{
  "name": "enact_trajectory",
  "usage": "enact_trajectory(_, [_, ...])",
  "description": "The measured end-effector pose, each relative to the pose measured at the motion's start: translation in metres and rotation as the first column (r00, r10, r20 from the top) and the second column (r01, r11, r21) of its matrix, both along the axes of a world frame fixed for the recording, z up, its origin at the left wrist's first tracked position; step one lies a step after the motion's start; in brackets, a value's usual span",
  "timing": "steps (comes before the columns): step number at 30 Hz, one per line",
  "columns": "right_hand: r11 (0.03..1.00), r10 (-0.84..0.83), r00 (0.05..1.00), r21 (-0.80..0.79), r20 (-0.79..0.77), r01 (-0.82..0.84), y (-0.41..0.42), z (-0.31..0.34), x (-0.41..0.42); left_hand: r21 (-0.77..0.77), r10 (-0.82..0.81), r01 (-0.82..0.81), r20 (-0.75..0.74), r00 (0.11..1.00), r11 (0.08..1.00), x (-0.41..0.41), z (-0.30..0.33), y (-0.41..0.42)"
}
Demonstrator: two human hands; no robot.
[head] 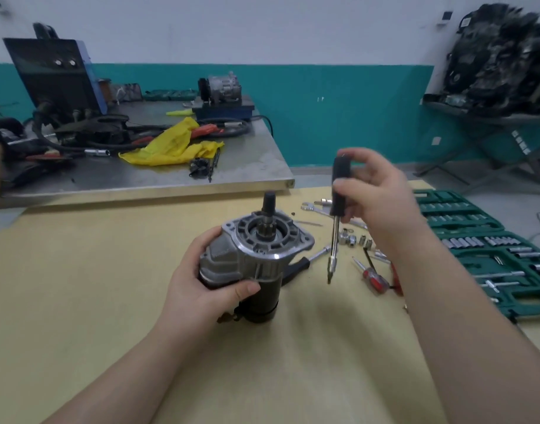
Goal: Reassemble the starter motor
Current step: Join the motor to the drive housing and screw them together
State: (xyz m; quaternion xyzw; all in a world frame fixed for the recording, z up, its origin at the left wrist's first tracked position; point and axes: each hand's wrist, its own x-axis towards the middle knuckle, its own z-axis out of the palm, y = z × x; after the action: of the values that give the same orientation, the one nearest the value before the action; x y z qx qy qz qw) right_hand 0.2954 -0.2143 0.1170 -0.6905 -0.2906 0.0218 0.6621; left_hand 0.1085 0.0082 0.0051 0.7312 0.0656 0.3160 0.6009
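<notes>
The starter motor [256, 255] stands upright on the yellow table [109, 286], its grey aluminium nose housing and black shaft pointing up. My left hand [198, 280] grips its left side, thumb across the front of the housing. My right hand [379, 200] holds a black-handled screwdriver [337, 203] upright in the air, to the right of the motor. Its metal shank points down and the tip hangs just above the table, clear of the motor.
Loose wrenches, sockets and a red screwdriver [374, 278] lie right of the motor. A green socket set case [483, 252] lies open at the right edge. Behind stands a steel bench [247, 166] with a yellow rag, cables and a machine.
</notes>
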Motion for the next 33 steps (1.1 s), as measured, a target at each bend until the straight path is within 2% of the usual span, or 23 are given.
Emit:
enact_trajectory(3, [0.912,0.078,0.994,0.409,-0.075,-0.041,0.012,0.035,-0.003,0.003,0.003,-0.003,-0.016,1.000,1.000,0.000,0.001,0.001])
enact_trajectory(6, [0.837,0.142,0.984,0.544,-0.106,-0.062,0.034,0.051,-0.013,0.008,-0.010,0.010,-0.025,1.000,1.000,0.002,-0.001,0.002])
enact_trajectory(10, [0.824,0.103,0.994,0.564,-0.039,-0.063,0.054,0.045,-0.031,0.005,-0.009,0.009,-0.026,1.000,1.000,0.002,0.001,0.003])
enact_trajectory(16, [0.848,0.097,0.971,0.493,0.220,-0.197,0.062,0.038,-0.040,-0.029,0.003,-0.004,-0.060,0.998,1.000,0.000,0.000,0.002])
enact_trajectory(23, [0.847,0.139,0.965,0.479,0.222,-0.232,0.067,0.032,-0.044,0.003,-0.002,0.002,-0.044,0.999,1.000,0.000,0.001,0.001])
enact_trajectory(29, [0.798,0.165,0.960,0.541,0.225,-0.264,0.061,0.039,-0.046,0.026,0.003,-0.002,-0.047,0.999,1.000,0.000,-0.002,0.001])
enact_trajectory(33, [0.810,0.199,0.945,0.499,0.261,-0.308,0.059,0.040,-0.048,0.014,0.005,-0.004,-0.055,0.998,1.000,0.000,-0.001,0.000])
